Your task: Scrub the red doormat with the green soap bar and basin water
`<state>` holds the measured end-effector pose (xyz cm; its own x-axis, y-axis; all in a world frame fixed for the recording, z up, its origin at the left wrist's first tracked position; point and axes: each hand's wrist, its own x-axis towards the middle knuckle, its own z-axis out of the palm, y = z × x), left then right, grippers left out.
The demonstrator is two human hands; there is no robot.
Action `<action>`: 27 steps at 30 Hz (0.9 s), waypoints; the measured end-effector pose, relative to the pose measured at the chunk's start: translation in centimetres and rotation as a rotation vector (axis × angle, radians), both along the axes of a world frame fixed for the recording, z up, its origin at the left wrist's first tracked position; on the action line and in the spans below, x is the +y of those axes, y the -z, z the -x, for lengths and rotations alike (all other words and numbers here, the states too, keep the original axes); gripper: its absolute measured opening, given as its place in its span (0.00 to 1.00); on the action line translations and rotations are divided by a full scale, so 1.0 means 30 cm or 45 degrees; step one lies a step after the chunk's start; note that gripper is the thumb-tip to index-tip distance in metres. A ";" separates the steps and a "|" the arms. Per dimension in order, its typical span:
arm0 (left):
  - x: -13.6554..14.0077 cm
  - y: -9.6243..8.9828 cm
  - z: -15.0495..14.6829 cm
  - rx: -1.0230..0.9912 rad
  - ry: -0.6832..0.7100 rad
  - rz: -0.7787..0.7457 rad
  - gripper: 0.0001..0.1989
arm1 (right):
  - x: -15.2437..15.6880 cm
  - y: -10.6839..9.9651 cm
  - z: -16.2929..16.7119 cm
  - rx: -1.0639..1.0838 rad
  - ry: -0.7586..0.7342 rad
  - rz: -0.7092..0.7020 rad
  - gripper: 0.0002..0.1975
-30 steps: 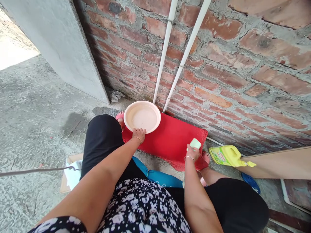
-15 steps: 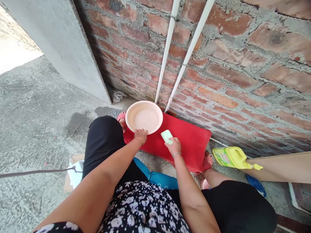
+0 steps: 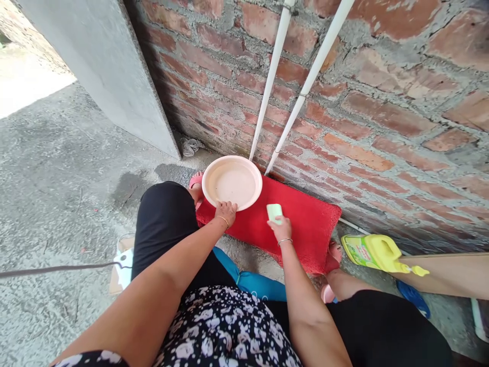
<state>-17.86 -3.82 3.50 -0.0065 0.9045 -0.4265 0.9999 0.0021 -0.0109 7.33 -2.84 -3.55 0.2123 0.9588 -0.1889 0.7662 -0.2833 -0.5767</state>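
My L hand (image 3: 226, 211) has its fingers hooked over the near rim of a pale pink basin (image 3: 259, 184), which sits just beyond them, w/ 2 white pipes (image 3: 270, 81) & a brick wall (image 3: 214, 56) farther out. My R hand (image 3: 281, 229) grips a pale green block (image 3: 274, 210) at its fingertips, over a red mat (image 3: 309, 219) spreading R of those fingers; can't tell if block & mat touch. Well R of my R fingers: yellow jug (image 3: 376, 250) nr a tan board (image 3: 454, 270).
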 end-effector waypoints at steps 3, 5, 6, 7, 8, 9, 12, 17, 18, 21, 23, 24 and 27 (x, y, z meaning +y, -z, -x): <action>0.005 -0.005 0.000 -0.015 -0.013 0.032 0.22 | 0.015 -0.016 0.102 -0.007 -0.548 -0.071 0.13; 0.008 -0.004 -0.001 -0.029 -0.028 0.039 0.22 | 0.025 -0.017 0.071 -0.068 -0.399 -0.120 0.14; 0.009 -0.002 -0.002 -0.032 -0.033 0.039 0.22 | 0.028 -0.015 0.027 -0.090 -0.188 -0.130 0.15; 0.010 -0.001 -0.002 -0.034 -0.036 0.039 0.22 | 0.028 -0.011 -0.032 -0.099 0.078 -0.125 0.17; 0.010 0.000 -0.003 -0.036 -0.039 0.038 0.22 | 0.024 -0.007 -0.102 -0.096 0.366 -0.102 0.18; 0.010 0.002 -0.003 -0.040 -0.040 0.034 0.22 | 0.017 -0.003 -0.177 -0.086 0.636 -0.067 0.18; 0.006 0.005 -0.002 -0.028 -0.019 0.004 0.22 | -0.024 -0.002 -0.365 -0.083 1.112 0.024 0.18; -0.002 -0.003 -0.001 0.030 0.028 -0.020 0.22 | -0.066 -0.023 -0.294 -0.062 0.942 0.022 0.19; -0.001 -0.008 -0.001 0.031 0.025 -0.010 0.22 | -0.063 -0.027 -0.225 -0.041 0.750 0.002 0.19; 0.004 -0.020 -0.004 0.025 0.000 0.035 0.21 | -0.051 -0.039 -0.007 0.028 -0.080 -0.063 0.16; 0.007 -0.025 -0.007 0.034 -0.014 0.059 0.21 | -0.048 -0.044 0.086 0.046 -0.521 -0.092 0.13; 0.009 -0.025 -0.008 0.036 -0.017 0.065 0.21 | -0.047 -0.046 0.103 0.039 -0.608 -0.112 0.12; 0.011 -0.021 -0.009 0.013 -0.022 0.061 0.21 | -0.054 -0.044 0.027 -0.011 -0.254 -0.175 0.14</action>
